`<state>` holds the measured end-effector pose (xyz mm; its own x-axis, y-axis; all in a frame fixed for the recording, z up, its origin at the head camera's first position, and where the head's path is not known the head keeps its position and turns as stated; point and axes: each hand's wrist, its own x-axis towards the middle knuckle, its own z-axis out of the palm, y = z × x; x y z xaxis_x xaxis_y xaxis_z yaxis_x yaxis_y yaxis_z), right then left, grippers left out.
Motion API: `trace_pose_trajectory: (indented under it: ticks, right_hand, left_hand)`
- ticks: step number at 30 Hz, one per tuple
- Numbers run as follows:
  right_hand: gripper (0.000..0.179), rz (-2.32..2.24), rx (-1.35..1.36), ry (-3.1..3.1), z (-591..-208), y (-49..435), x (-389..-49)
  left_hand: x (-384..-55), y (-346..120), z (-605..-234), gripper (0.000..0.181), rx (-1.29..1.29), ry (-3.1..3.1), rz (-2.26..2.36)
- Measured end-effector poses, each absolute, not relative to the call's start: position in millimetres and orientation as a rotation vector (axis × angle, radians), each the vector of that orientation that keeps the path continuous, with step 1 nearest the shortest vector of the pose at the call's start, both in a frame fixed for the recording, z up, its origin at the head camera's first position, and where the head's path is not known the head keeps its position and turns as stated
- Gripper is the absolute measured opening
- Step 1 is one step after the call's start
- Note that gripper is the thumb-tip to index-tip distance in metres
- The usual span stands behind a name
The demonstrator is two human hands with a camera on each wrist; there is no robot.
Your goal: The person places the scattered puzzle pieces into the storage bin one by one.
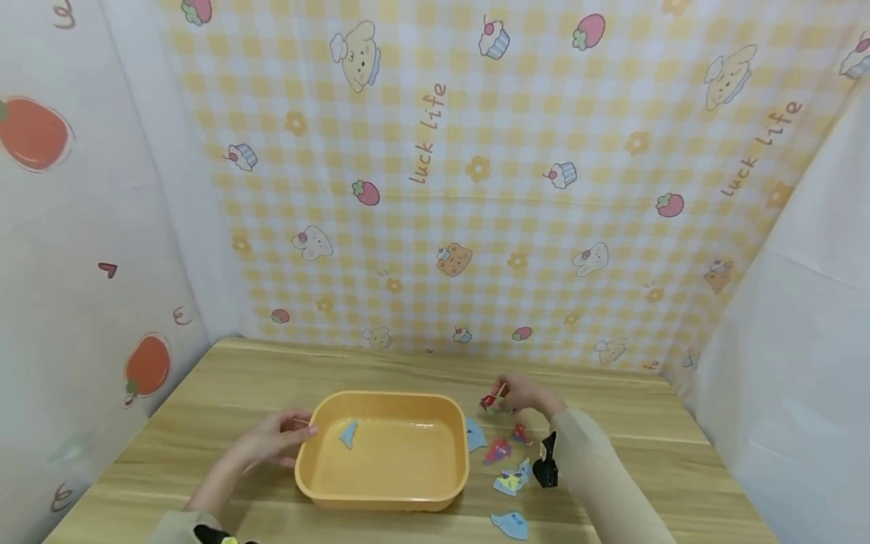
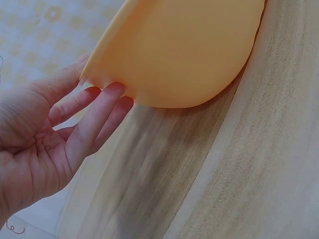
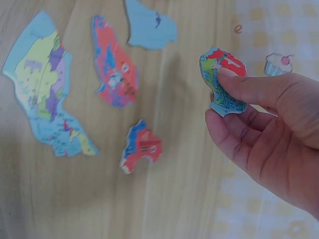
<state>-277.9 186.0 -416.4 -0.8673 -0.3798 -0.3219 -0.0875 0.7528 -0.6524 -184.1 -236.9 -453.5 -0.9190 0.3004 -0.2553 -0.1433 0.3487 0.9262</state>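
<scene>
At the left end of a yellow plastic tray (image 1: 381, 502), my left hand (image 1: 275, 440) grips the wall, thumb at the rim and fingers against the outside (image 2: 164, 59). My right hand (image 1: 523, 393) is beyond the tray's right side. Between thumb and fingers it pinches a map puzzle piece (image 3: 232, 97), red at one end and green and blue at the other. Below that hand lie a small red-and-blue piece (image 3: 142, 147), a longer red-and-purple piece (image 3: 115, 64) and a large yellow-and-blue piece (image 3: 42, 82). Inside the tray is one light blue piece (image 1: 349, 434).
Beside the tray's right wall lies a light blue piece (image 1: 474, 434). Another blue piece (image 1: 510, 525) is near the front of the wooden table (image 1: 652, 453). A yellow checked cloth (image 1: 408, 227) hangs behind the table, with white cloth at both sides.
</scene>
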Motion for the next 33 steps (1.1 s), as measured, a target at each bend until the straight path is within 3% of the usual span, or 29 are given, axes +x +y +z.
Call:
trace_pose_trajectory:
  ticks: [19,33]
  right_hand:
    - [0.012,-0.984,-0.602,2.397,-394.8,152.7,-283.9]
    - [0.012,-0.937,-0.610,2.382,-394.1,108.9,-283.5]
  left_hand:
    - [-186.0,-238.0,-457.8,0.062,0.130,2.246,1.590]
    - [-183.8,-235.9,-453.8,0.064,0.130,2.245,1.598]
